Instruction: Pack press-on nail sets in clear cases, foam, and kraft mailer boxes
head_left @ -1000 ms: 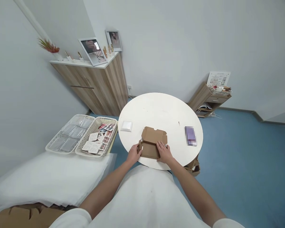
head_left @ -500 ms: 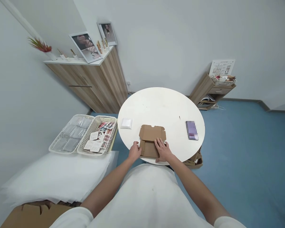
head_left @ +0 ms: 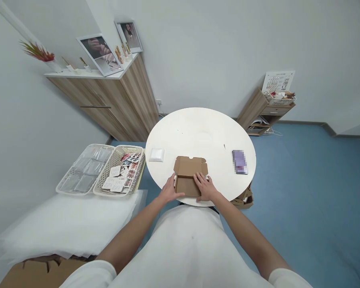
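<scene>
On the near part of the white round table (head_left: 198,128) lies a brown cardboard mailer box (head_left: 186,186), with its lid (head_left: 189,166) folded open away from me. My left hand (head_left: 169,189) holds the box at its left side, its thumb reaching along the near edge. My right hand (head_left: 206,188) grips the right side, fingers over the wall and stretched into the tray, thumb toward the near corner. Beyond the box on the left sits a small white packet (head_left: 157,155). A purple item (head_left: 240,162), blurred by pixels, lies on the right of the table.
At left stand a white basket of clear packets (head_left: 85,168) and a basket of printed cards (head_left: 120,172), beside white sheets (head_left: 69,224). More cardboard (head_left: 244,200) is under the table's right edge. A wooden cabinet (head_left: 117,96) and a small shelf (head_left: 267,114) stand by the walls.
My left hand has shifted its hold, with the thumb now extended along the box's near edge. My right hand stays at the right side. The whole view has shifted slightly.
</scene>
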Tool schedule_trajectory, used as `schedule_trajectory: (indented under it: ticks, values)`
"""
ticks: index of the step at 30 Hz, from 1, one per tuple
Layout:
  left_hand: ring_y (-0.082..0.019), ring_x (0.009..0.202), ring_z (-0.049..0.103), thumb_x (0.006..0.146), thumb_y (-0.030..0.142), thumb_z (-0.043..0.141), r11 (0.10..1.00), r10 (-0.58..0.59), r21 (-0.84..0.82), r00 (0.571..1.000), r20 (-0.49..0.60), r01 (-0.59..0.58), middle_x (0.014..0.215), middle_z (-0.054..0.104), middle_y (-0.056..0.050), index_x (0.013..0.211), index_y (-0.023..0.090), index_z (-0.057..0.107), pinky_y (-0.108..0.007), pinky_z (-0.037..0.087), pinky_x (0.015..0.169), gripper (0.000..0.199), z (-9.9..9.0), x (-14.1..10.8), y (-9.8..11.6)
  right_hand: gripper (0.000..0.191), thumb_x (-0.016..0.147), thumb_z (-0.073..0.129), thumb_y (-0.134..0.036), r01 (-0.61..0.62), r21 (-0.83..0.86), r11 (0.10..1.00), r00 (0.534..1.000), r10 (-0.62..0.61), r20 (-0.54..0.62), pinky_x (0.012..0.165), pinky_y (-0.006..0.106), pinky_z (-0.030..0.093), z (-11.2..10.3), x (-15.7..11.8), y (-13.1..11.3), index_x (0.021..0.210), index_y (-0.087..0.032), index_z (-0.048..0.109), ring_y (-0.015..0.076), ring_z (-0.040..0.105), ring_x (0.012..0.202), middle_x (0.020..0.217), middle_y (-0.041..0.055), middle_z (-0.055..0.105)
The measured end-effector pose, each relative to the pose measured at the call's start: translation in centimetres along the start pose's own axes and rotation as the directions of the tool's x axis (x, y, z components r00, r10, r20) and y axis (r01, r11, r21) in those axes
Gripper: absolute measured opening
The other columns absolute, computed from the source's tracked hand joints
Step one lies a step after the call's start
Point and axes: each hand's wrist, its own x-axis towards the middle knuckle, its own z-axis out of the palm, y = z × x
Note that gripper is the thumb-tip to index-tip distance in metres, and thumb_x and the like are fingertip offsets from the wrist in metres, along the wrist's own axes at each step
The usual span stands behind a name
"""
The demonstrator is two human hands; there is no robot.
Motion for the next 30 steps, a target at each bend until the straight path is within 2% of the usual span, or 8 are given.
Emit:
schedule_trajectory:
  ticks: [3,8,12,14,16,20,25,30]
  values:
    - [-0.029,0.105,0.049,0.040,0.048,0.074,0.991,0.050,0.118,0.991,0.128,-0.065,0.122,0.039,-0.012,0.136,0.022,0.000,-0.034,0.042,0.080,0.124,-0.6,0.3,-0.1,0.124,0.047,0.068,-0.055,0.013,-0.006,1.000,1.000,-0.013,0.005,0.100,0.051,0.005,-0.2,0.0,0.1,0.137,-0.019,-0.009,0.0313,-0.007,0.131,0.145,0.0124,-0.001]
    - [-0.028,0.101,0.052,0.041,0.048,0.074,0.973,0.031,0.220,0.984,0.174,-0.069,0.117,0.043,-0.010,0.136,0.024,0.005,-0.032,0.042,0.078,0.120,-0.7,1.6,0.0,0.121,0.050,0.066,-0.057,-0.002,0.022,1.000,1.000,0.002,-0.009,0.101,0.050,0.003,-1.0,-0.6,0.6,0.137,-0.020,-0.009,0.0296,-0.010,0.131,0.145,0.0113,-0.006]
    - [-0.029,0.100,0.052,0.043,0.049,0.073,0.973,-0.003,0.229,0.984,0.179,-0.039,0.117,0.044,-0.010,0.136,0.025,0.005,-0.032,0.042,0.076,0.118,-0.7,1.9,0.2,0.102,0.065,0.051,-0.062,-0.212,0.215,0.953,0.963,0.241,-0.119,0.099,0.050,0.012,-0.4,-2.1,2.3,0.137,-0.022,-0.010,0.0294,-0.008,0.131,0.145,0.0107,-0.008]
    - [-0.029,0.102,0.052,0.044,0.050,0.072,0.975,-0.018,0.220,0.983,0.182,-0.023,0.117,0.044,-0.010,0.136,0.026,0.005,-0.032,0.041,0.077,0.117,-0.6,1.8,0.3,0.091,0.073,0.041,-0.060,-0.302,0.451,0.840,0.910,0.394,-0.124,0.097,0.048,0.022,0.4,-3.1,3.2,0.136,-0.021,-0.012,0.0278,0.008,0.132,0.145,0.0126,0.003]
    - [-0.029,0.103,0.051,0.044,0.051,0.072,0.977,-0.030,0.211,0.983,0.181,-0.009,0.117,0.044,-0.010,0.136,0.026,0.005,-0.032,0.041,0.078,0.117,-0.6,1.8,0.3,0.081,0.079,0.032,-0.057,-0.303,0.703,0.643,0.873,0.484,-0.067,0.093,0.043,0.032,1.3,-3.9,3.9,0.137,-0.020,-0.012,0.0251,0.028,0.126,0.142,0.0139,0.018]
    - [-0.030,0.103,0.051,0.042,0.054,0.072,0.979,-0.028,0.202,0.985,0.172,-0.007,0.117,0.045,-0.011,0.136,0.026,0.006,-0.032,0.041,0.078,0.118,-0.5,1.9,0.4,0.070,0.082,0.023,-0.055,-0.283,0.903,0.322,0.858,0.506,0.088,0.083,0.035,0.043,1.8,-4.2,4.1,0.138,-0.020,0.000,0.0215,0.046,0.114,0.136,0.0118,0.033]
    - [-0.030,0.101,0.051,0.041,0.056,0.071,0.976,-0.014,0.215,0.987,0.159,-0.021,0.115,0.046,-0.011,0.136,0.024,0.007,-0.032,0.041,0.077,0.119,-0.4,2.1,0.4,0.071,0.080,0.028,-0.056,-0.306,0.933,0.189,0.843,0.508,0.174,0.082,0.034,0.044,0.5,-3.3,3.5,0.136,-0.015,0.018,0.0216,0.047,0.112,0.131,0.0109,0.041]
    - [-0.031,0.101,0.051,0.041,0.056,0.071,0.974,-0.023,0.228,0.987,0.159,-0.014,0.116,0.047,-0.012,0.136,0.024,0.007,-0.033,0.042,0.076,0.119,-0.2,2.0,0.5,0.059,0.076,0.040,-0.053,-0.217,0.957,0.194,0.894,0.433,0.115,0.083,0.034,0.043,-0.4,-2.8,2.3,0.125,-0.020,0.040,0.0224,0.048,0.110,0.127,0.0079,0.047]
